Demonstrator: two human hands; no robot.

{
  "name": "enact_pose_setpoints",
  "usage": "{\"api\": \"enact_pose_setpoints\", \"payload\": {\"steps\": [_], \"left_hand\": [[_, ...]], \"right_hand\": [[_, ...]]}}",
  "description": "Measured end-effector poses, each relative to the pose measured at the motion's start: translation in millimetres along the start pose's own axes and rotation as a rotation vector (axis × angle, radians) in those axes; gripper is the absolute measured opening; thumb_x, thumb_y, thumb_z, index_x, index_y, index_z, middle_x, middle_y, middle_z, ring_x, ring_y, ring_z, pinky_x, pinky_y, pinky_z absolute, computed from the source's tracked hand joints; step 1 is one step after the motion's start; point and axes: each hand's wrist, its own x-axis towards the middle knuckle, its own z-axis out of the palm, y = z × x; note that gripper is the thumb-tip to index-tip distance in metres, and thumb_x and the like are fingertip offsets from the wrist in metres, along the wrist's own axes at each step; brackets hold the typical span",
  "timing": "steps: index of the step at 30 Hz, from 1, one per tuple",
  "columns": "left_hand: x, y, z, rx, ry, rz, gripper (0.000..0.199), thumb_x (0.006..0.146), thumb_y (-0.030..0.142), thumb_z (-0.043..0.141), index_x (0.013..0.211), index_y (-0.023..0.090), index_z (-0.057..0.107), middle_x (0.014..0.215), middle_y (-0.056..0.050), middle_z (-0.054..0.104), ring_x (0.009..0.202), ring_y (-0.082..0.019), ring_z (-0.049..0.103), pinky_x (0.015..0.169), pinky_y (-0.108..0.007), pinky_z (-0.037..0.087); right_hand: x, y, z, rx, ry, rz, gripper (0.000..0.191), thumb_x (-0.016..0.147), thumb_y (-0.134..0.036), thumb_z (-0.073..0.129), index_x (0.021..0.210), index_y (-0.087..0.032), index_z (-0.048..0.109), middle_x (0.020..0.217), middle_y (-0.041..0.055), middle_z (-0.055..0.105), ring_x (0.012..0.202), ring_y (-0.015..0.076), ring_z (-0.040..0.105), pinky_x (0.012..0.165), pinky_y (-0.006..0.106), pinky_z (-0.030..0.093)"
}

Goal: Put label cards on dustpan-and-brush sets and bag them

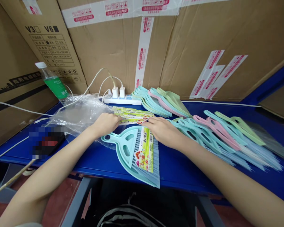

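Note:
A light blue dustpan (pixel 121 145) lies on the table in front of me with its matching brush (pixel 156 157) nested in it. A printed yellow-green label card (pixel 145 151) rests over the bristles. Just beyond lies a loose bunch of similar label cards (pixel 132 116). My left hand (pixel 106 124) has its fingers closed at the left end of this bunch. At the right end, my right hand (pixel 164 131) has its fingertips pressed on the cards, above the top of the brush's label. Its palm side is hidden.
Stacked dustpans (pixel 156 101) in blue, pink and green lie at the back. Several brushes (pixel 217 132) are spread at right. Clear plastic bags (pixel 82 110), a power strip (pixel 123 100) with cables and a green-labelled bottle (pixel 53 82) are at left. Cardboard boxes (pixel 118 44) wall the back.

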Motion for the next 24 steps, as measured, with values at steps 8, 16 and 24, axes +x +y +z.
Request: {"api": "enact_pose_setpoints", "payload": {"steps": [8, 16, 24], "left_hand": [[-0.2, 0.2, 0.3, -0.014, 0.014, -0.003, 0.033, 0.094, 0.018, 0.037, 0.107, 0.02, 0.068, 0.101, -0.009, 0.075, 0.087, -0.024, 0.071, 0.068, -0.03, 0.048], [0.1, 0.0, 1.4, -0.022, -0.004, -0.008, 0.034, 0.096, 0.019, 0.036, 0.112, 0.02, 0.066, 0.106, -0.01, 0.074, 0.089, -0.025, 0.071, 0.068, -0.031, 0.048], [0.6, 0.2, 0.2, -0.031, -0.006, -0.012, 0.033, 0.095, 0.019, 0.038, 0.112, 0.02, 0.066, 0.106, -0.009, 0.074, 0.09, -0.024, 0.071, 0.068, -0.031, 0.048]], "right_hand": [[-0.3, 1.3, 1.9, -0.019, 0.025, -0.025, 0.043, 0.083, 0.001, 0.046, 0.115, -0.017, 0.068, 0.11, 0.012, 0.071, 0.108, 0.0235, 0.062, 0.088, 0.036, 0.045], [-0.8, -0.5, -0.9, -0.021, -0.007, -0.016, 0.041, 0.085, 0.001, 0.045, 0.115, -0.016, 0.067, 0.108, 0.0124, 0.071, 0.107, 0.0234, 0.062, 0.088, 0.035, 0.044], [-1.5, 1.1, 1.1, -0.014, 0.03, -0.035, 0.043, 0.083, 0.002, 0.044, 0.114, -0.017, 0.068, 0.106, 0.0115, 0.071, 0.106, 0.0232, 0.062, 0.087, 0.036, 0.044]]}}
